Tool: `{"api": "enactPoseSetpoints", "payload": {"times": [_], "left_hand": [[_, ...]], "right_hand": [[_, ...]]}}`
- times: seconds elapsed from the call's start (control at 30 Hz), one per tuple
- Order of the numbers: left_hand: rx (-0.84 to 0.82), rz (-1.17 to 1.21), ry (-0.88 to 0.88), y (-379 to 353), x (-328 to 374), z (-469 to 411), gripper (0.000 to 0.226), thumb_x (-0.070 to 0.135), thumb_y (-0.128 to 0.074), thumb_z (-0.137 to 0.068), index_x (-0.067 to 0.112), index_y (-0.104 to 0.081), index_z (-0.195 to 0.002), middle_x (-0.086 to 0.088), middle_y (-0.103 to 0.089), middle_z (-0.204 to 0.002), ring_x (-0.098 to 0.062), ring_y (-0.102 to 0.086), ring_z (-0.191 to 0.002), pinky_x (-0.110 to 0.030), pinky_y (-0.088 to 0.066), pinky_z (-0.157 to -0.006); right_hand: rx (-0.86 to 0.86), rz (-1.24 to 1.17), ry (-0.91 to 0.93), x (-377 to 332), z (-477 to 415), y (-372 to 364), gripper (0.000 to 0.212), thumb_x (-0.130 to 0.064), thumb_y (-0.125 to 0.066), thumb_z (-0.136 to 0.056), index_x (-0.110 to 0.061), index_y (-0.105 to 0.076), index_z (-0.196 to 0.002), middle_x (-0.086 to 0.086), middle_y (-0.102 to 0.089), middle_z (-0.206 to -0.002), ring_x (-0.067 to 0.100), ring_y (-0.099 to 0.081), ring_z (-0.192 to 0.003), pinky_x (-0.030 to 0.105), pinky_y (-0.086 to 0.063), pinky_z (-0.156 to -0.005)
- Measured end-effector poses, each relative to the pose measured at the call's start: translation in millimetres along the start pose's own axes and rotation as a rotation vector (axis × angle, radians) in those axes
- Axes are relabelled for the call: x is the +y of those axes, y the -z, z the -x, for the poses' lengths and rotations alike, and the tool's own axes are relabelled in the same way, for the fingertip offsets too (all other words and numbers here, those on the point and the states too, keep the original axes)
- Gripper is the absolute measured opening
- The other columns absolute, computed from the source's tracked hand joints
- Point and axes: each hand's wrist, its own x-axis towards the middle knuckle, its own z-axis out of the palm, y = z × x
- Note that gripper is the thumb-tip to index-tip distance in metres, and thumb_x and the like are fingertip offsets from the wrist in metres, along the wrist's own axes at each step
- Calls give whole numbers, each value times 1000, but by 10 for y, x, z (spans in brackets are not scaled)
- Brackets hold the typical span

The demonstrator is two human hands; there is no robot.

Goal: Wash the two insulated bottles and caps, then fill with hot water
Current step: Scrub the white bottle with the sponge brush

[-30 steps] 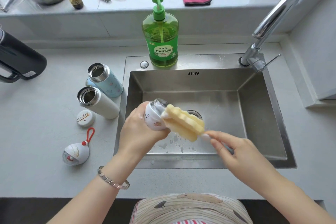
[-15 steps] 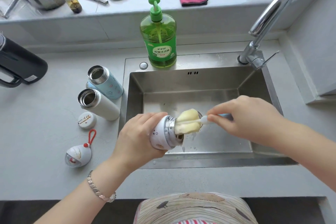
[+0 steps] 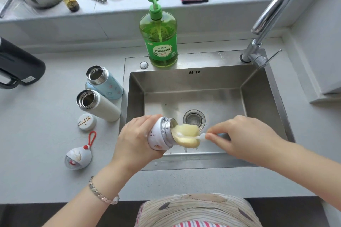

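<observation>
The left hand [image 3: 136,142] has its fingers curled round a white cap [image 3: 159,135] with a steel threaded mouth, tipped toward the right. The right hand [image 3: 241,138] pinches the thin handle of a yellow sponge brush [image 3: 186,134], whose soapy head sits partly inside that mouth. Both are held above the sink [image 3: 258,101], near its front left corner and just short of the drain [image 3: 194,119].

The back and right of the basin lie open, up to the faucet [image 3: 267,24] at the back right corner and one green soap bottle [image 3: 158,42] on the back rim.

On the counter [image 3: 36,134], close to the sink's left rim, stand two open bottles just beside each other: a blue bottle [image 3: 108,84] and a white bottle [image 3: 99,105]. In front of them lie two more caps — a flat round lid [image 3: 86,121] and a domed cap [image 3: 78,156] with a red loop — with bare counter between them and the front edge. A black kettle [image 3: 18,68] sits at the counter's left edge.
</observation>
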Motion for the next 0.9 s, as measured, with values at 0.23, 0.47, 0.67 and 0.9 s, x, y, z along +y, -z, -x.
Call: {"api": "enactPoseSetpoints", "payload": {"times": [0.23, 0.47, 0.67, 0.9], "left_hand": [[42, 7, -36, -20, 55, -32, 69, 41, -73, -46, 31, -53, -111, 13, -64, -97, -14, -58, -83, -28, -47, -72], [-7, 133, 40, -55, 126, 48, 71, 40, -75, -45, 36, -52, -112, 15, -62, -97, -7, -52, -84, -17, -42, -70], [-5, 143, 107, -52, 66, 17, 69, 40, -74, -48, 31, -56, -113, 15, -61, -100, -12, -56, -88, -29, -47, -76], [53, 136, 50, 1, 88, 10, 65, 41, -74, -51, 33, -54, -112, 13, -62, -98, -14, -57, -87, -30, -47, -75]], "right_hand": [[1, -7, -101, 51, -122, 35, 29, -53, -39, -92, -46, -64, -105, -14, -45, -60, 13, -42, -71, 26, -33, -62], [-41, -130, -105, 43, -182, 176, 22, -50, -46, -90, -44, -68, -94, -26, -52, -52, -7, -48, -59, 19, -30, -50], [-76, -116, -49, -103, -134, 21, 25, -50, -45, -91, -42, -68, -96, -9, -47, -53, 6, -42, -53, 20, -32, -49], [-99, -203, -133, -24, -167, -35, 24, -49, -47, -90, -40, -69, -92, -22, -52, -52, -1, -48, -57, 19, -32, -50]]}}
